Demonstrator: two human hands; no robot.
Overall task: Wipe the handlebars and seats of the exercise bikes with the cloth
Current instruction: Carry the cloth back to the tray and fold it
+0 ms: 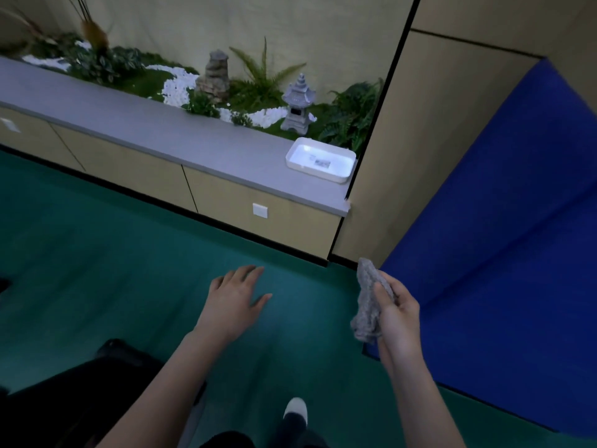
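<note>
right hand point(399, 321): fingers curled round a bunched grey cloth point(370, 300), held in the air above the green floor point(97, 253), beside a blue mat point(517, 253); left hand point(234, 300): fingers spread and straight, palm down, holding nothing, well apart from the cloth; grey ledge point(145, 124): bears a white tray point(321, 160) at its right end; behind it, stone lantern point(297, 103), ferns, white pebbles; white shoe point(295, 409) at lower edge; dark object at lower left, cannot tell what.

cloth point(371, 299) | grey, crumpled | gripped in right hand point(399, 313)
</note>
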